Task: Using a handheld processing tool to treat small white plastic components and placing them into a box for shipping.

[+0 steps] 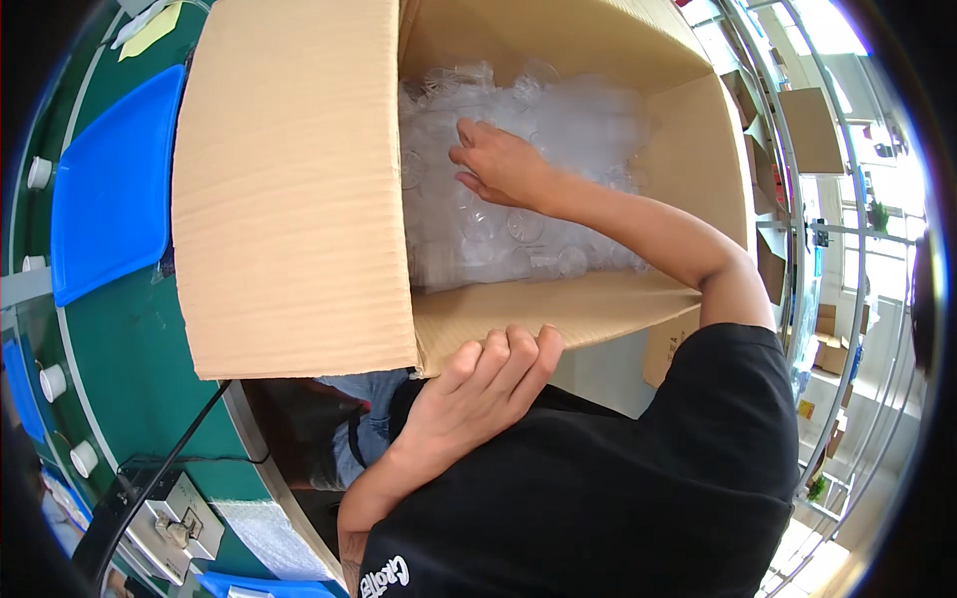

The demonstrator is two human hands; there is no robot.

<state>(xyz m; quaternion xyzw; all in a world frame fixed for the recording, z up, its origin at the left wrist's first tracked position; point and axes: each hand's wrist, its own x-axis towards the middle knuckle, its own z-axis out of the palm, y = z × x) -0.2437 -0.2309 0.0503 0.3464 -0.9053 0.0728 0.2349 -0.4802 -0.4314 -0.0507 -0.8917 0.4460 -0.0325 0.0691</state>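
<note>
A large open cardboard box (289, 189) is tilted toward me. Many clear, thin plastic pieces (528, 224) lie inside it, some with round, cup-like shapes; their exact kind is hard to make out. My right hand (498, 164) reaches in over the pieces, its fingers loosely bent and apart, with nothing visible between them. At the box's near edge, my left hand (488, 379) has its fingers bent over the cardboard and grips it.
Left of the box runs a green work table (120, 369) bearing a blue tray (115, 189). Small white cups (53, 383) line its far side. A metal device (179, 523) and a black cable stand lower left. Racks with cardboard boxes (809, 130) rise at the right.
</note>
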